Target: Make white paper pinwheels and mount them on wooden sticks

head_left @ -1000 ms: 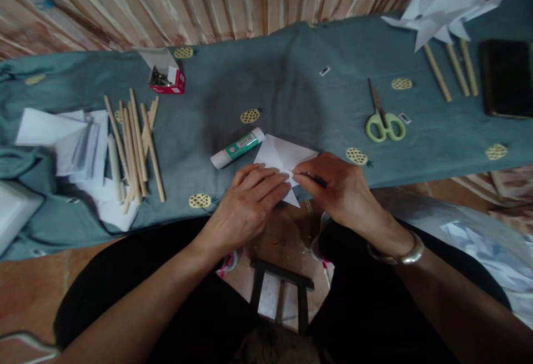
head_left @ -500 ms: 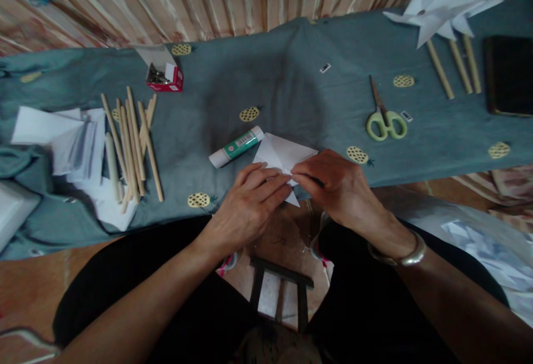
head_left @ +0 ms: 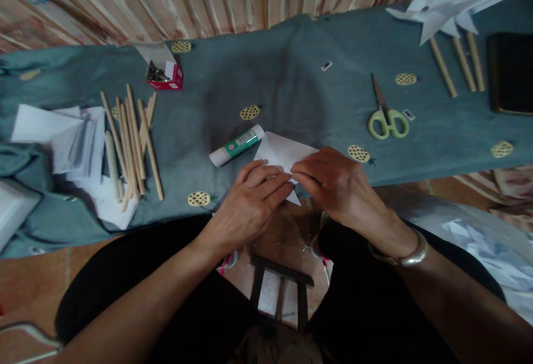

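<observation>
A piece of white folded paper (head_left: pixel 280 150) lies at the table's front edge, one pointed flap sticking out toward my lap. My left hand (head_left: pixel 252 200) presses on its near left part, fingers close together. From the other side, my right hand (head_left: pixel 331 180) pinches the paper between thumb and index finger, its tips almost touching my left fingertips. What exactly lies under the fingertips is hidden. Just left of the paper is a capped glue stick (head_left: pixel 237 145), green and white. Farther right lie scissors (head_left: pixel 385 116) with light green handles.
On the left lie several wooden sticks (head_left: pixel 132 147) and a stack of white paper pieces (head_left: pixel 79 141). Behind them stands an open red box (head_left: pixel 164 75) of small metal pieces. Finished paper pinwheels (head_left: pixel 452 5) on sticks and a dark phone-like object (head_left: pixel 511 73) are at the far right.
The view has shifted very slightly. Both hands stay on the folded paper in nearly the same place, and nothing else has visibly moved.
</observation>
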Demonstrator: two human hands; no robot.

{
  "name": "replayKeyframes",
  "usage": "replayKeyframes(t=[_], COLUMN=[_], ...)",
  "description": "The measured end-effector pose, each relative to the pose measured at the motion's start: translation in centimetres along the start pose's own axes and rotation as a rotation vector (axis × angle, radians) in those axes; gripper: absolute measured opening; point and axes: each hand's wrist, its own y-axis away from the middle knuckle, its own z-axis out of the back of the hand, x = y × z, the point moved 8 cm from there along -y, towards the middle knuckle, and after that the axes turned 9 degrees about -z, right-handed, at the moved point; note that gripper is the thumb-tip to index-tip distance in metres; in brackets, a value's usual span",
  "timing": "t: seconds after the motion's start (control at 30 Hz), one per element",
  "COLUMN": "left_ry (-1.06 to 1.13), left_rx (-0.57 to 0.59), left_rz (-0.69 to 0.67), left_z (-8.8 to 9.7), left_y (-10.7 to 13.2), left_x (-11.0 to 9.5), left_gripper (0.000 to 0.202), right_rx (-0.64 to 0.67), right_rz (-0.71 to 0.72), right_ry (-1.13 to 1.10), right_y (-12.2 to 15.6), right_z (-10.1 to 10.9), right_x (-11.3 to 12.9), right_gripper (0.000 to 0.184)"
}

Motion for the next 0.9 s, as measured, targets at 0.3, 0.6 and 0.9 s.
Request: replayKeyframes(t=[0.3,0.6,0.9], left_ry=[0.008,-0.003,-0.018], left_rx=[0.011,0.001,-0.134], left_rz=[0.012,0.009,-0.013], left_z=[0.0,0.0,1.8], left_y=[-0.2,-0.2,0.2], left_x=[0.0,0.1,-0.7], left_gripper=[0.033,0.03,0.023], right_rx=[-0.05,-0.043,-0.129], right_rz=[0.038,0.075,0.13], right_ry=[0.079,0.099,0.202], right_y=[0.5,1.0,1.6], right_z=[0.4,-0.5,-1.5], right_x=[0.9,0.8,1.7], right_gripper=[0.024,0.026,0.024])
